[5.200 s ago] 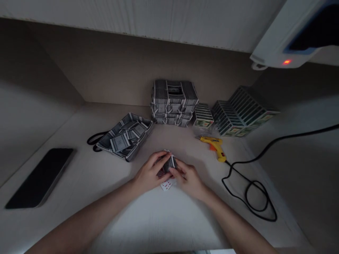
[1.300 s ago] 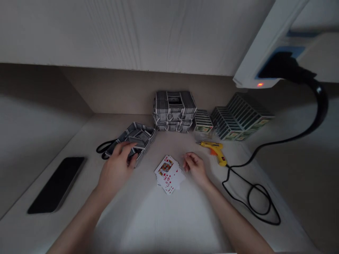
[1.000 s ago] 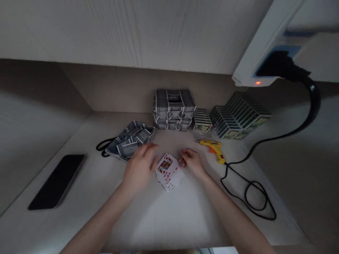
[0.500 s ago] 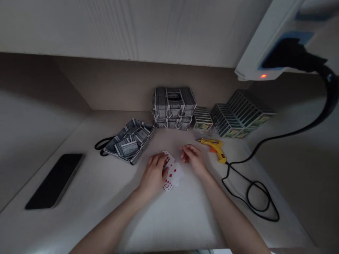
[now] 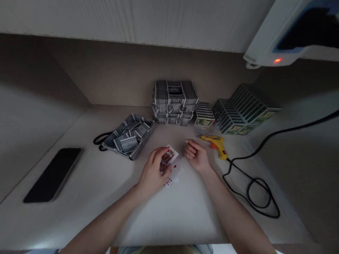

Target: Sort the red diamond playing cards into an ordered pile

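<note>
A picture playing card [image 5: 172,154] is gripped between the thumb and fingers of my left hand [image 5: 153,169], its face showing. Just below it, several red diamond cards [image 5: 174,173] lie overlapping on the white surface, partly covered by that hand. To their right, my right hand [image 5: 196,155] is loosely curled with no object visible in it, apart from the cards. A yellow glue gun [image 5: 218,145] lies beyond my right hand. Left of my hands sits a tray built of playing cards [image 5: 136,152], holding loose patterned cards [image 5: 129,144].
Boxes made of folded cards [image 5: 182,98] are stacked at the back, beside rows of card packs [image 5: 251,109]. A black phone [image 5: 53,174] lies on the left. The glue gun's black cord [image 5: 261,204] loops on the right, below a power strip [image 5: 265,49].
My left hand has raised the picture card, now tilted off the others. My right hand has shifted slightly right and its fingers have curled in. The camera view has tilted a little.
</note>
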The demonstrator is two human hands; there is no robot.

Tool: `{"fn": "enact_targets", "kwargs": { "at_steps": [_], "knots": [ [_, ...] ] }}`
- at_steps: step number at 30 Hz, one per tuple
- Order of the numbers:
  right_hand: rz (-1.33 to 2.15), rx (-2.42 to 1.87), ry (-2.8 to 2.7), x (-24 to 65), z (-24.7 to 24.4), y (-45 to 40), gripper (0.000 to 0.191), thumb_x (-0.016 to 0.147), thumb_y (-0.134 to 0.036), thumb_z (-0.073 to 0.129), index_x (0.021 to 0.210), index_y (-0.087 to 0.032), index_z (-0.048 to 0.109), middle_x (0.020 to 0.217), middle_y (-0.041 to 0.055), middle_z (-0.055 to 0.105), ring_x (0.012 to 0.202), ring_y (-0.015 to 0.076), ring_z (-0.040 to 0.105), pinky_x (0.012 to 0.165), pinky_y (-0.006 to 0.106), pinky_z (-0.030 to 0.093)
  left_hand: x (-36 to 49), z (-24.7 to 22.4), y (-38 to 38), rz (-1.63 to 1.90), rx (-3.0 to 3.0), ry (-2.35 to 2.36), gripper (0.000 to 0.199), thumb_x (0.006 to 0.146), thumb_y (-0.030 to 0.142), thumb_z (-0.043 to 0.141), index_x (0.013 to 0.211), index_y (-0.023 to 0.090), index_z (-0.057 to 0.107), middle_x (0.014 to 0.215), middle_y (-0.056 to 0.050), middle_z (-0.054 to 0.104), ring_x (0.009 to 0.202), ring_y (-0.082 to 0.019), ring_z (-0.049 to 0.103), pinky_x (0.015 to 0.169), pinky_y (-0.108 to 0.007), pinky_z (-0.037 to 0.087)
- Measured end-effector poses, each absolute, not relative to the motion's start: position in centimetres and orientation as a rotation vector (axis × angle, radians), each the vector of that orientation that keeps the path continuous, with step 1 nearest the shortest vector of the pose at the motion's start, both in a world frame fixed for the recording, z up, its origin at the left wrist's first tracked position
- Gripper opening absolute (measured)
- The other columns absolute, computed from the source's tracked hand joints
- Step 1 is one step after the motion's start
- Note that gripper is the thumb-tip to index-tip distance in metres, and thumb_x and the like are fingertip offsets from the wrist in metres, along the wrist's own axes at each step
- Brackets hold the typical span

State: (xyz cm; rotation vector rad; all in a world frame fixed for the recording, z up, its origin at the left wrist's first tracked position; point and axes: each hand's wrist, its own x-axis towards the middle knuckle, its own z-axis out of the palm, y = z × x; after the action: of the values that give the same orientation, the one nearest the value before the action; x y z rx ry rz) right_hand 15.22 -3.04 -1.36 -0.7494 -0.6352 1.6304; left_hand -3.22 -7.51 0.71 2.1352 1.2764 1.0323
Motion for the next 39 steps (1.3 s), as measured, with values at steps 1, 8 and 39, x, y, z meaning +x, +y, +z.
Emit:
{"fn": "enact_targets", "kwargs": {
  "at_steps": [1, 8, 39],
  "knots": [
    [1.653, -0.727, -0.613, 15.2, -1.4, -3.1, 0.007, 0.071, -0.023, 0.056, 0.074, -0.017, 0.057, 0.046, -0.0094, 0.019, 0.037, 0.0055, 0.017, 0.034, 0.017, 0.020, -3.2, 0.6, -7.5, 1.067, 2.121, 1.271, 0.052, 0.075, 0.014, 0.053, 0.123, 0.021, 0.036, 0.117, -0.009, 0.047, 0.110, -0.019, 0.045, 0.093, -0.038, 0.039],
    [1.768, -0.685, -0.565, 14.7, -1.0, -3.4, 0.008, 0.075, -0.023, 0.053, 0.070, -0.017, 0.055, 0.048, -0.0080, 0.020, 0.038, 0.0055, 0.019, 0.036, 0.015, 0.023, -3.2, 0.1, -7.4, 1.214, 2.157, 1.194, 0.051, 0.075, 0.017, 0.055, 0.122, 0.021, 0.035, 0.114, -0.010, 0.049, 0.109, -0.020, 0.047, 0.091, -0.038, 0.042],
    [1.809, -0.789, -0.600, 14.4, -0.3, -3.4, 0.016, 0.067, -0.020, 0.061, 0.065, -0.018, 0.046, 0.051, -0.0083, 0.039, 0.038, 0.0030, 0.025, 0.036, 0.016, 0.023, -3.6, 1.0, -7.1, 1.102, 2.251, 1.441, 0.075, 0.062, 0.034, 0.070, 0.124, 0.019, 0.032, 0.120, -0.012, 0.047, 0.115, -0.029, 0.040, 0.094, -0.048, 0.037]
  ]
}}
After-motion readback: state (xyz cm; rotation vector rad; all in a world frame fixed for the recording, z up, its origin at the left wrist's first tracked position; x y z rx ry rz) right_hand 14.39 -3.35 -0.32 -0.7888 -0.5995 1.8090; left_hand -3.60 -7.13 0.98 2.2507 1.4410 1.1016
